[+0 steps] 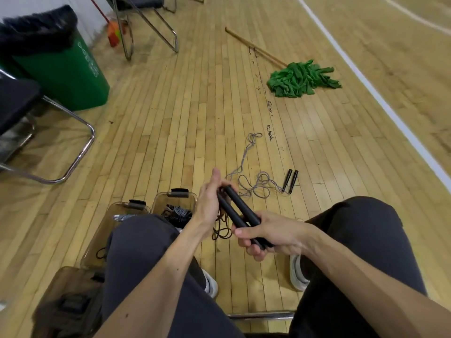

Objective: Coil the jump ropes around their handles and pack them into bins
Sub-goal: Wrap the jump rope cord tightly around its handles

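I sit with two black jump rope handles [240,213] held side by side between my knees. My right hand [266,236] grips their near ends. My left hand [210,203] is at their far ends, its fingers around the handle tips where the rope comes out. The dark brown rope [222,230] hangs in loops below the handles. A second jump rope lies on the floor ahead: grey cord [253,184] in loose loops and its two black handles [290,181] together. Two clear bins [170,198] stand by my left leg, one holding coiled ropes [178,213].
A third brownish bin [70,296] sits at lower left. A green trash can [66,69] with a black liner and metal chair frames [80,147] stand to the left. A green mop [300,79] with a wooden handle lies on the wood floor ahead right.
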### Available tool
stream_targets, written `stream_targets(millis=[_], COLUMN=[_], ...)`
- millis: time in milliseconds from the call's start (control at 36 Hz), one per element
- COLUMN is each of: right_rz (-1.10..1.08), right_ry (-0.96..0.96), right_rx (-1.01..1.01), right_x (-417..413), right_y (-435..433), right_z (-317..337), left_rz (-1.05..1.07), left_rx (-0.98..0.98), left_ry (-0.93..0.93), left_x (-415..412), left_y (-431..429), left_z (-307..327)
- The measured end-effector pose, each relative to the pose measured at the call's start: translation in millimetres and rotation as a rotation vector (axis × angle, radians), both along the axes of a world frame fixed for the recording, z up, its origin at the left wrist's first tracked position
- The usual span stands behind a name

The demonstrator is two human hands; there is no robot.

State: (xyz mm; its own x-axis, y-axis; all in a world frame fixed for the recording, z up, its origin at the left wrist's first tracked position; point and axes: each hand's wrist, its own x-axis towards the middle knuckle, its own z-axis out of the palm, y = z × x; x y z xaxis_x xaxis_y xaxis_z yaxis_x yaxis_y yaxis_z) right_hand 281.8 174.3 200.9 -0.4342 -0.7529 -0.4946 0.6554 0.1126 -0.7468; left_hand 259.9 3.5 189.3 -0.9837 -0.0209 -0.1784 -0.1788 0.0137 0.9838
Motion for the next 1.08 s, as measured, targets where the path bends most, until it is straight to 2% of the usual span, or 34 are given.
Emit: stream_targets(millis=[139,194,278,361,444,500,556,639,778,944,1083], right_rz=[-0.056,-0.086,-0.142,-0.179,-0.2,-0.224,-0.248,-0.294,-0.264,-0.17,-0.027], right_ry=[-0.013,0.0,0.011,0.031,0.073,0.106,0.16,0.248,0.352,0.426,0.452], right_rx=[-0.06,-0.092,-0.118,-0.102,-0.082,-0.062,-0.019,0.11,0.295,0.446,0.57], right_x=[-2.0,-3.3,-6.4,-8.8,-9.4,-10.3,-12.1,-14.2,-16.7,-16.6,-11.8], right_y=[2.4,4.4,8.4,11.2,11.1,12.1,13.4,18.7,24.6,22.5,15.3], right_z=[0.6,2.5,4.7,3.2,-0.3,-2.2,-3.5,-6.8,-15.2,-24.5,-30.9], left_rz=[0.075,0.061,-0.009,-0.102,-0.094,-0.029,-0.121,-0.376,-0.577,-0.813,-1.015], left_rx=[0.184,0.136,-0.082,-0.198,-0.145,-0.208,-0.373,-0.902,-1.402,-1.724,-1.81], left_ry=[-0.154,-0.148,-0.063,0.015,-0.073,-0.151,-0.112,0.057,0.194,0.363,0.503], left_x=[9.0,10.5,9.7,12.0,14.0,13.4,16.0,19.7,18.3,14.5,9.7], left_y=[10.1,14.8,20.9,23.1,29.1,33.2,29.5,25.4,23.8,14.7,11.7], left_z=[4.3,4.8,-1.8,-9.8,-14.3,-15.5,-23.2,-26.0,-7.3,19.3,40.0])
